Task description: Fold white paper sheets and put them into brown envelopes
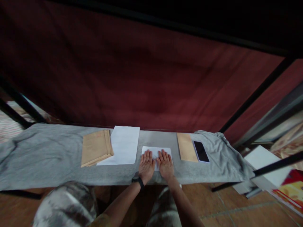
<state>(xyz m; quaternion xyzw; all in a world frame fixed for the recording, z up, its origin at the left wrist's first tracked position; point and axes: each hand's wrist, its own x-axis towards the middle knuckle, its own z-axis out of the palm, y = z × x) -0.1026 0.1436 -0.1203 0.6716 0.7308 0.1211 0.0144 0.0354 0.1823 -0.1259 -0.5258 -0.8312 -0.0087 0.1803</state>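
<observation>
A small white sheet of paper [156, 149], which looks folded, lies on the grey cloth in front of me. My left hand [146, 166] rests flat on its left half, fingers stretched out, with a dark watch on the wrist. On the right half lies my right hand [165, 164], also flat with its fingers extended. The two thumbs nearly meet over the paper. Both palms hide much of the sheet's middle and near edge. Left of my hands is a larger white sheet [125, 145], partly under a stack of brown envelopes [94, 146].
A single brown envelope [187, 147] lies to the right, with a dark-screened phone [201, 152] beside it. Grey cloth [56, 151] covers the narrow table and bunches at its right end. A red curtain [142, 78] and black metal bars [258, 93] stand behind.
</observation>
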